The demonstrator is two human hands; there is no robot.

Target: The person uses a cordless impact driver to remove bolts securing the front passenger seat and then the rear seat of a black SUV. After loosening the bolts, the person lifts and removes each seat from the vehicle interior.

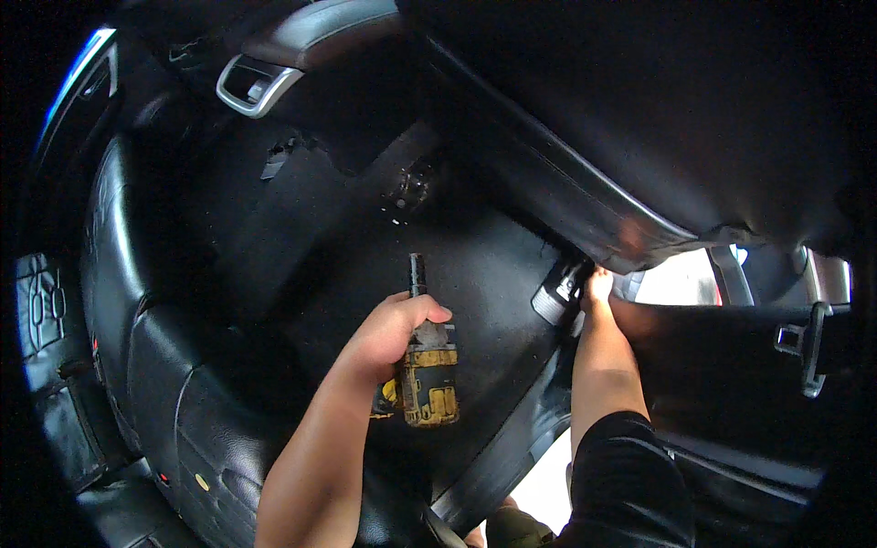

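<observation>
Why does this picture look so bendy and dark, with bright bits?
In the head view, the fisheye lens bends edges toward the rim; corners are black; white light glares beside the right hand; the black seat shines; the yellow power tool looks fairly clear.

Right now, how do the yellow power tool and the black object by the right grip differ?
The power tool is yellow and black; the black object is dark with a pale area. The power tool is wrapped in the left grip; the black object is beside the right grip, and whether it is held is unclear. Both show dark parts.
</observation>
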